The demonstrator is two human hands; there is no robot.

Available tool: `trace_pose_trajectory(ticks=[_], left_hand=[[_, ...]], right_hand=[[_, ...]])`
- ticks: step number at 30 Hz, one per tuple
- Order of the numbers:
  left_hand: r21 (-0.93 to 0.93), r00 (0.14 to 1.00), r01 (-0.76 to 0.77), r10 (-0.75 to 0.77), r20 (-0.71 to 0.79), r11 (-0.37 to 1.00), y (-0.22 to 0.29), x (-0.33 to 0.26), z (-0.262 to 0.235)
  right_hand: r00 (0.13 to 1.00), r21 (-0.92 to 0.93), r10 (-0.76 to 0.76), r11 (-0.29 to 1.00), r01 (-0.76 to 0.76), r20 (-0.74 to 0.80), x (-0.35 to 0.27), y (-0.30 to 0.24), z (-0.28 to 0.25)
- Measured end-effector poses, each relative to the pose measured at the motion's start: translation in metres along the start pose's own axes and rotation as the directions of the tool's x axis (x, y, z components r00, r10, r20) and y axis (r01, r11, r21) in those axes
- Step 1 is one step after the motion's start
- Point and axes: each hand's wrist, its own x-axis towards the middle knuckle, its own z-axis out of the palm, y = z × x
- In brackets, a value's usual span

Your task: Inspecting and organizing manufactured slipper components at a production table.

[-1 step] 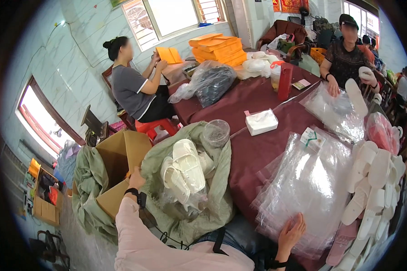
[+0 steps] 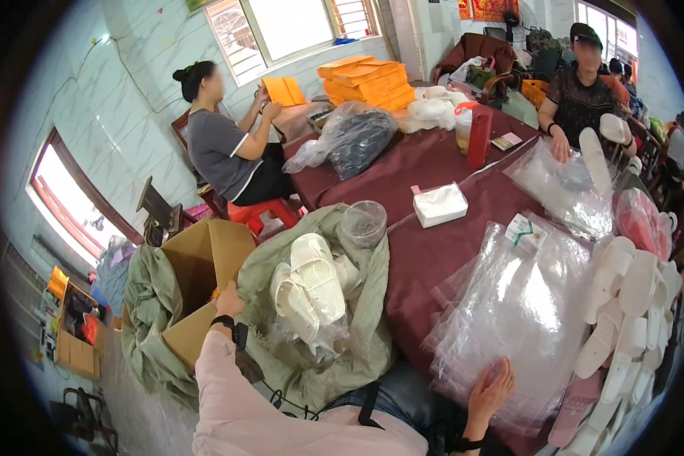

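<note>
Left hand (image 2: 228, 300) is closed on the green sack (image 2: 372, 334) rim; right hand (image 2: 490, 387) is laid open on clear bags (image 2: 517, 311); white slippers (image 2: 311, 292) are left unbagged.

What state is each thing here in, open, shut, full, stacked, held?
Left hand: gripping the green sack's rim.
Right hand: fingers spread on the clear bags.
Green sack: open, white slippers inside.
Cardboard box: open.
Clear bags: stacked flat on the table.
Red bottle: upright.
Orange folders: stacked.
Loose slippers: piled at the table's right edge.
</note>
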Motion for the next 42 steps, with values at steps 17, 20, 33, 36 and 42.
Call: trace_pose_trajectory(ticks=[17,20,33,36,42], left_hand=[[-0.183,0.865,0.323,-0.368,-0.340,0.928,0.039,0.006,-0.042],[-0.210,0.994,0.059,-0.077,-0.080,0.976,-0.040,0.023,0.018],[-0.515,0.991,0.129,-0.100,0.084,0.847,0.126,-0.027,0.004],[-0.190,0.999,-0.015,0.006,-0.048,0.982,0.119,-0.035,-0.008],[-0.138,0.970,0.199,-0.215,-0.113,0.970,0.050,-0.006,-0.006]], right_hand=[[0.997,-0.018,-0.042,0.999,0.041,-0.062,0.004,-0.006,-0.001],[0.998,0.058,-0.057,0.997,0.059,-0.028,0.007,-0.013,-0.001],[0.999,0.001,-0.030,1.000,0.030,-0.040,0.002,-0.005,-0.001],[0.999,0.009,-0.022,1.000,0.022,-0.031,0.002,-0.004,-0.003],[0.999,0.025,-0.027,0.999,0.028,-0.027,0.003,-0.006,-0.003]])
